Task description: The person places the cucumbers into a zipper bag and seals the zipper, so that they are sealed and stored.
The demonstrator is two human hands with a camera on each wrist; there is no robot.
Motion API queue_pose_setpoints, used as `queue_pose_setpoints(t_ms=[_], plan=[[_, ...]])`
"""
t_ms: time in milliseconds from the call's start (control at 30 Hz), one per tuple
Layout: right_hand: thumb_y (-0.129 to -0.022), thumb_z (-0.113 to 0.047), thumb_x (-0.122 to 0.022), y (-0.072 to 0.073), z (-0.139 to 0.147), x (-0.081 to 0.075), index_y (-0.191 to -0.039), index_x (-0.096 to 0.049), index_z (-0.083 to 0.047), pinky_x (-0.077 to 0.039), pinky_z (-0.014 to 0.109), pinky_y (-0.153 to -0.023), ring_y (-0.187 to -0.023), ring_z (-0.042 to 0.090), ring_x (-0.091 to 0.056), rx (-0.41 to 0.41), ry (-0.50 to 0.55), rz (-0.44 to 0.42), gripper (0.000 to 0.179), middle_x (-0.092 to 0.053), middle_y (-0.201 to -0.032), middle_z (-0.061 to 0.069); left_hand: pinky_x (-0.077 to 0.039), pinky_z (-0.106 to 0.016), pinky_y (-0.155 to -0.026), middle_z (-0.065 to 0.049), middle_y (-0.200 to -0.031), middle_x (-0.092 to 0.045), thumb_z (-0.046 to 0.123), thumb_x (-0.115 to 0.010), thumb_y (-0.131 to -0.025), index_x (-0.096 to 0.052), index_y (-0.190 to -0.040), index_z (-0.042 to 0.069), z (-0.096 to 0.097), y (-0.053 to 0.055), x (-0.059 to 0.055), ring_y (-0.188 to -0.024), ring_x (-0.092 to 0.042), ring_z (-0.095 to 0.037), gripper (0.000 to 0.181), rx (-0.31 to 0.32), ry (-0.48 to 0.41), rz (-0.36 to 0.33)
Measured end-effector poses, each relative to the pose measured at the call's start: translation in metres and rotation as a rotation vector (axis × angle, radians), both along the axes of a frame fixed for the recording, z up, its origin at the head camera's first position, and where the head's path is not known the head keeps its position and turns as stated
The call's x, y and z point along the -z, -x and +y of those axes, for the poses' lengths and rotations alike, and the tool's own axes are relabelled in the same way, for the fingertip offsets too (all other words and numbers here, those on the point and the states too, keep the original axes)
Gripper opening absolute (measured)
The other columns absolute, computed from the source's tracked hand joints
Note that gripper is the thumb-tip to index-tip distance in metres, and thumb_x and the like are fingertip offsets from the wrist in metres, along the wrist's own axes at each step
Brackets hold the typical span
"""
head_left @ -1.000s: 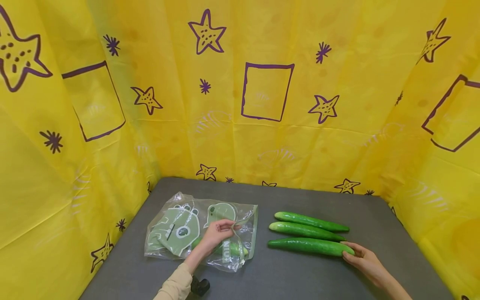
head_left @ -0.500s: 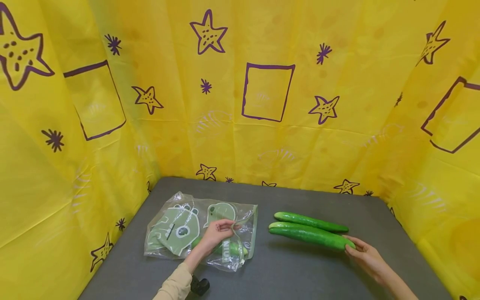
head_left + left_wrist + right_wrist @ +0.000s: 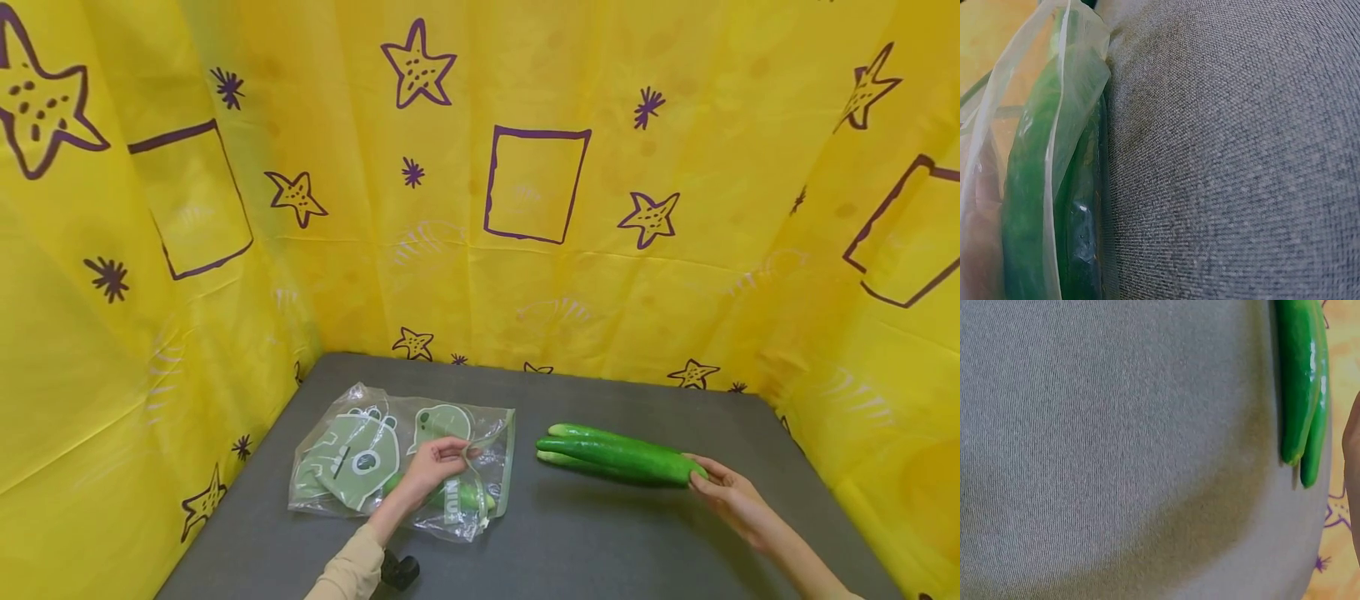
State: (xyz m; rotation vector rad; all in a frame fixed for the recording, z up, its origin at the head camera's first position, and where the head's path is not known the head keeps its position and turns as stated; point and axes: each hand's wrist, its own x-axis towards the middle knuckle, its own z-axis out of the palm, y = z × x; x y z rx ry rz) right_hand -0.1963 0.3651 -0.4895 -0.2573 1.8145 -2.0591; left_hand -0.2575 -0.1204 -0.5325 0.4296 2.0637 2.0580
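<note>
In the head view my left hand (image 3: 438, 465) pinches the open edge of a clear zip bag (image 3: 495, 492) with green cartoon prints, lying flat on the table. Inside the bag, partly covered by my forearm, is a cucumber (image 3: 468, 497); the left wrist view shows its green skin (image 3: 1029, 169) through the plastic. My right hand (image 3: 731, 498) grips the right end of another cucumber (image 3: 622, 454), which overlaps two more cucumbers (image 3: 557, 430) behind and below it. In the right wrist view, cucumbers (image 3: 1297, 375) run down the upper right, and part of my hand (image 3: 1352, 475) shows at the edge.
A grey cloth-covered table (image 3: 600, 550) spans the area under both hands. Yellow curtains (image 3: 345, 275) with purple star drawings stand along its back and sides. A small black object (image 3: 401, 572) lies beside my left forearm.
My right hand has lifted the nearest cucumber and moved it back, away from me, so that it now overlaps the other two. The left hand and the bag stay in place.
</note>
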Motion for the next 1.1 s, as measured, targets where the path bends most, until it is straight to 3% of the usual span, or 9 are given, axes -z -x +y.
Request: queue_pose_setpoints(t_ms=[333, 633, 933, 1100], plan=[[-0.101, -0.011, -0.041, -0.001, -0.018, 0.007, -0.11, -0.058, -0.041, -0.047, 0.012, -0.092, -0.102, -0.007, -0.057, 0.001, 0.001, -0.038, 0.036, -0.06, -0.11, -0.022, -0.054, -0.018, -0.081, -0.029, -0.113, -0.064, -0.007, -0.059, -0.079, -0.054, -0.116, -0.016, -0.004, 0.001, 0.0, -0.097, -0.068, -0.016, 0.038, -0.025, 0.007, -0.009], [-0.099, -0.013, -0.047, -0.005, -0.037, 0.014, -0.104, -0.061, -0.038, -0.047, 0.013, -0.092, -0.1, -0.007, -0.057, 0.044, 0.038, -0.119, 0.03, -0.061, -0.106, -0.02, -0.054, -0.019, -0.082, -0.031, -0.114, -0.062, -0.006, -0.06, -0.079, -0.054, -0.117, -0.016, -0.001, 0.0, -0.001, -0.107, -0.061, -0.042, 0.039, -0.018, 0.008, -0.006], [-0.095, -0.008, -0.052, -0.007, -0.056, 0.024, -0.103, -0.061, -0.035, -0.047, 0.011, -0.09, -0.098, -0.008, -0.058, 0.119, 0.028, -0.07, 0.029, -0.063, -0.104, -0.021, -0.054, -0.019, -0.081, -0.029, -0.114, -0.064, -0.006, -0.06, -0.079, -0.055, -0.117, -0.015, 0.0, 0.0, -0.001, -0.105, -0.064, -0.036, 0.039, -0.035, 0.007, -0.022], [-0.094, -0.008, -0.054, -0.008, -0.064, 0.028, -0.1, -0.061, -0.034, -0.048, 0.011, -0.089, -0.094, -0.009, -0.057, 0.17, -0.01, -0.088, 0.028, -0.062, -0.1, -0.02, -0.054, -0.019, -0.081, -0.029, -0.114, -0.064, -0.006, -0.06, -0.079, -0.055, -0.117, -0.015, -0.001, -0.001, -0.001, -0.105, -0.065, -0.035, 0.04, -0.035, 0.008, -0.018]])
